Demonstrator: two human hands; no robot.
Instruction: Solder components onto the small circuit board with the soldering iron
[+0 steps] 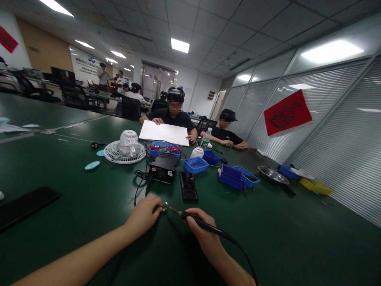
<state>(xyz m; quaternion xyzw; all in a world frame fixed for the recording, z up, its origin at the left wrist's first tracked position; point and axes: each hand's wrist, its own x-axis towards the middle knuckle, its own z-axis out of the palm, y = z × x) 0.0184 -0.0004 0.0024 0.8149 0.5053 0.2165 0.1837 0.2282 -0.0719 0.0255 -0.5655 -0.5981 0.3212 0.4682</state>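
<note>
My right hand is closed around the black handle of a soldering iron, its metal tip pointing left. My left hand pinches a small greenish piece with a thin reddish wire, apparently a small circuit board. The iron's tip reaches this piece; whether they touch is too small to tell. Just beyond my hands stands a black soldering station box with cables. Right of it lies a black soldering iron stand. The iron's cord runs down past my right forearm.
A white fan part lies back left, a black flat slab at left. Blue bins, a water bottle, a steel bowl and a yellow tray stand beyond. Across the table, a person holds a white board; another sits to the right.
</note>
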